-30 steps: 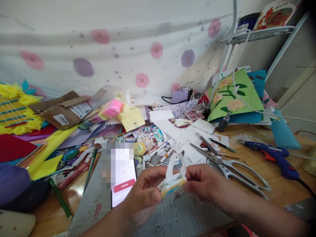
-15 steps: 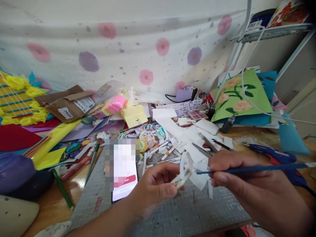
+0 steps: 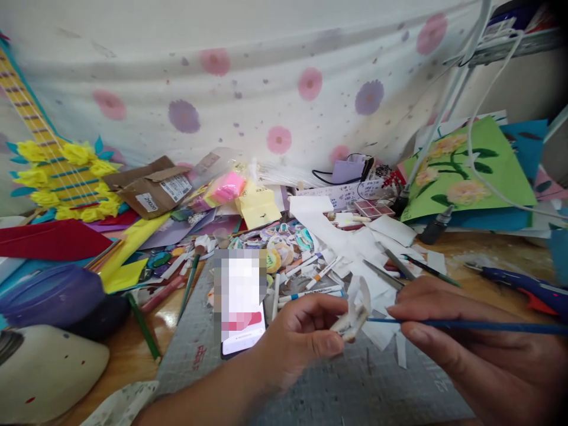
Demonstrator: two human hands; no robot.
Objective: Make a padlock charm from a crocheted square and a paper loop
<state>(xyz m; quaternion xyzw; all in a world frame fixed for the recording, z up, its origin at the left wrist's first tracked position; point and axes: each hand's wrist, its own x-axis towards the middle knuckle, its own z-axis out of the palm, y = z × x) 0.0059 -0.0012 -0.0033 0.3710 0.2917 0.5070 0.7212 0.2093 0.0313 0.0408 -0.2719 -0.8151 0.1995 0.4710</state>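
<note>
Two hands (image 3: 306, 340) hold one white piece (image 3: 354, 310) and one blue stick (image 3: 479, 326).

We have: phone (image 3: 242, 331), on mat (image 3: 199, 378); carton (image 3: 153, 186), left of pink packet (image 3: 227, 188); glue gun (image 3: 519, 283), right; green card (image 3: 470, 168), before blue sheets (image 3: 532, 154); floral cloth (image 3: 248, 94), behind.

Pale light falls on a white wall (image 3: 155, 23) hung with a white cloth (image 3: 248, 130) patterned in pink and purple flowers, with a metal-framed shelf (image 3: 515, 50) at the upper right and a wooden table (image 3: 470, 284) of light brown grain showing along both sides below.
</note>
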